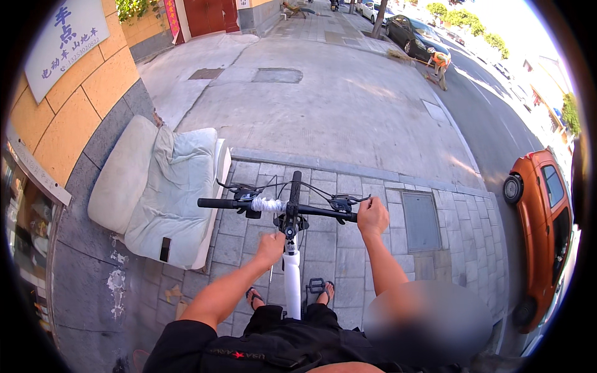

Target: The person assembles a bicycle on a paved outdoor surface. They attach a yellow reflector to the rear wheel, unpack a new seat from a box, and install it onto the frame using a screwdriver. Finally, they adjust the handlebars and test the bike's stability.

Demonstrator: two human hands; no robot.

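A bicycle with a white frame tube (291,280) stands upright in front of me, its black handlebar (320,212) running crosswise. My right hand (373,216) is closed around the bar's right end, by the brake lever. Just left of the stem (290,222), my left hand (270,247) is closed in a fist beside the top of the frame. A thin light line shows below that fist, but what the fingers hold is hidden. White wrapping (268,204) covers part of the bar left of the stem. The left grip (216,203) has no hand on it.
A worn, pale sofa (180,186) stands at the left against the wall, with a dark phone-like rectangle (165,249) on its front edge. A black pedal (316,286) sits between my sandalled feet. An orange car (541,242) is parked at right; a person in an orange vest (440,60) bends farther off.
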